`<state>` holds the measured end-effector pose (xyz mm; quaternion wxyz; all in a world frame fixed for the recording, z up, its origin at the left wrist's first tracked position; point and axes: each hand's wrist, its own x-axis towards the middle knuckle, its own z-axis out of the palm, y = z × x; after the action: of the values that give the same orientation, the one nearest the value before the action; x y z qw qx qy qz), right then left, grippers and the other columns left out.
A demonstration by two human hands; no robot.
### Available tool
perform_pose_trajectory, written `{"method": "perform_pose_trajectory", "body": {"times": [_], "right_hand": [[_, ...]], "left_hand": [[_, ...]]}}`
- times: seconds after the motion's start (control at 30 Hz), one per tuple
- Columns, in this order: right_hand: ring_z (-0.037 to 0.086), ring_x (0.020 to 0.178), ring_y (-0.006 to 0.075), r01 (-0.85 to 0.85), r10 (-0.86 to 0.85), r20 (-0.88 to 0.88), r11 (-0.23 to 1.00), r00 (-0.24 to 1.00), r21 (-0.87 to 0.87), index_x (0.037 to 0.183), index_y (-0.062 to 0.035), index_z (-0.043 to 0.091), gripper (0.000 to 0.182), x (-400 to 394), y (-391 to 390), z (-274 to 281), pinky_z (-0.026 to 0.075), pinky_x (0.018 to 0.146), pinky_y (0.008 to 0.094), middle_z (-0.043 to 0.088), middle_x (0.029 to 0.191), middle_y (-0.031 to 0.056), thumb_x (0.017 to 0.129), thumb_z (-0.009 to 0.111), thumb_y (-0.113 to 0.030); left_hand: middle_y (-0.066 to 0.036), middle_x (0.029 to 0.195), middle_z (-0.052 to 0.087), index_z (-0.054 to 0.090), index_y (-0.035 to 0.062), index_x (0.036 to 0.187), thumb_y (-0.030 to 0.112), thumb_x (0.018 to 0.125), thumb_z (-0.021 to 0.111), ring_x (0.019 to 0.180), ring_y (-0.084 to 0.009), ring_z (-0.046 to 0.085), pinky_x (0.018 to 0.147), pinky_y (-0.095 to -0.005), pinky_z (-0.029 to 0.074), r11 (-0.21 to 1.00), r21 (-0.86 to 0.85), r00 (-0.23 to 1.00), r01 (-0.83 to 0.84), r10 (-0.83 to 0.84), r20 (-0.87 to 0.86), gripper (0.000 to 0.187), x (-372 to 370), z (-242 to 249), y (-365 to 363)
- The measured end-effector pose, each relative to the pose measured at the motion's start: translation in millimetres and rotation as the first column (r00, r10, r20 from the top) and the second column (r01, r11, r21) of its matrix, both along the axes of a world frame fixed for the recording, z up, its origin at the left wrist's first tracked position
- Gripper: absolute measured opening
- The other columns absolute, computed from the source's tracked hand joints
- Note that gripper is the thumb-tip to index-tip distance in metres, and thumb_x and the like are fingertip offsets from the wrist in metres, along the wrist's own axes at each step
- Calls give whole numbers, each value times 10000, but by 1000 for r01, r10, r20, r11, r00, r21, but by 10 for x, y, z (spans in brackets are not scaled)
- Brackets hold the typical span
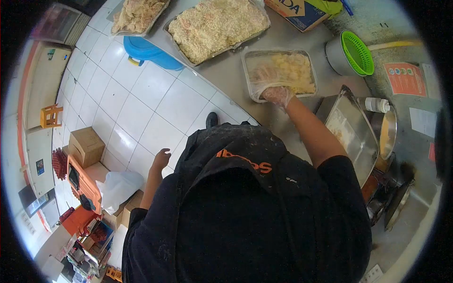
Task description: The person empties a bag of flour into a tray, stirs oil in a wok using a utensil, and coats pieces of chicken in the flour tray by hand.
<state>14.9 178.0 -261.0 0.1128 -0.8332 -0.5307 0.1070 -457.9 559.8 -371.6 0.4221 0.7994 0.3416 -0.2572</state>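
My right hand [279, 95], in a clear plastic glove, reaches over the near rim of a rectangular tray [315, 78]. Inside the tray lie yellowish, coated food pieces [295, 68], with crinkled clear plastic [262, 78] over the left part. The right fingers are down in the tray beside that plastic, and I cannot make out whether they grip anything. Bare and away from the counter, my left hand [162, 158] hangs over the tiled floor. Its fingers are loosely bent and apart, holding nothing.
On the metal counter [226, 78] stand a large tray of crumb-coated food [219, 26] and another food tray [138, 16]. Right are a green basket [357, 53] in a pot, a metal pan [351, 127] and a white bottle [376, 104]. A blue tub [150, 51] sits below.
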Motion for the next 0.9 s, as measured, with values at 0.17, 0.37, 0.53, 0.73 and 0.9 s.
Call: {"method": "perform_pose_trajectory", "body": {"times": [0.17, 0.37, 0.53, 0.73, 0.9], "right_hand": [[540, 1016, 311, 18, -46, -270, 994, 962, -108, 1073, -64, 574, 349, 86, 163, 43, 414, 898, 391, 576, 1135, 152, 871, 410, -295], [538, 1032, 326, 101, -101, -67, 995, 993, -15, 1089, -87, 579, 355, -149, 187, 172, 400, 927, 413, 582, 1125, 150, 878, 396, -307], [544, 1027, 324, 193, -187, 67, 977, 980, -95, 1095, -97, 591, 357, -237, 169, 213, 386, 951, 406, 590, 1113, 145, 887, 380, -295], [528, 1061, 322, 249, -260, -33, 950, 965, -189, 1084, -139, 582, 368, -213, 171, 134, 368, 967, 460, 578, 1122, 164, 849, 433, -381], [578, 957, 327, 225, -227, -31, 973, 973, -55, 1026, -89, 606, 342, -193, 48, 36, 441, 862, 453, 609, 1026, 174, 807, 514, -333]], "left_hand": [[-214, 931, 641, 575, 48, 1111, 201, 812, 574, 887, -302, 622, 780, -368, 487, 1000, 14, 992, -11, 12, -125, 336, 187, 59, -18], [-228, 960, 629, 577, 55, 1110, 223, 815, 570, 898, -326, 616, 788, -372, 483, 999, 28, 997, -37, 39, -61, 340, 250, 1, 60], [-206, 964, 630, 595, 95, 1103, 220, 811, 573, 891, -334, 613, 797, -381, 483, 999, -19, 994, -42, 40, -101, 318, 142, -111, 42], [-200, 896, 638, 603, 113, 1103, 207, 814, 573, 838, -316, 615, 757, -386, 478, 984, -151, 995, -95, 89, -49, 305, 133, -256, 45], [-200, 878, 641, 599, 103, 1106, 204, 824, 572, 804, -284, 624, 719, -361, 485, 983, -136, 992, -126, 127, -1, 301, 237, -220, -5]]}}
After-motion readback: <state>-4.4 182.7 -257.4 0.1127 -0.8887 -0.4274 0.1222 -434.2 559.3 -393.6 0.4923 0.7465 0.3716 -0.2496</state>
